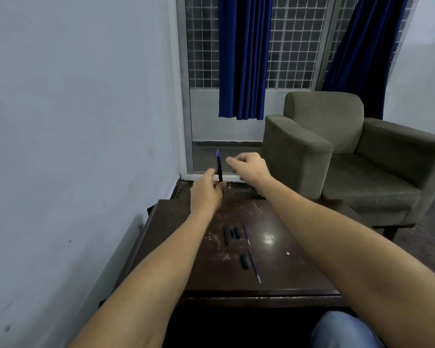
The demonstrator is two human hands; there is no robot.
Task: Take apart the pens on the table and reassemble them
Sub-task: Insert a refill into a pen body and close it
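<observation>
A person's left hand (pixel 206 190) is gripping a black pen (pixel 219 169) upright above the dark table's (pixel 286 272) far edge; the right hand (pixel 249 165), fingers loosely curled and empty, is hovering just beside it, loose pen parts (pixel 232 233) lying below

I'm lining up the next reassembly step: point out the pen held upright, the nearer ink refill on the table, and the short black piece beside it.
pen (pixel 219 169): head view, mid-barrel above the left hand.
nearer ink refill (pixel 254 265): head view, mid-length.
short black piece (pixel 244 261): head view, its middle.
</observation>
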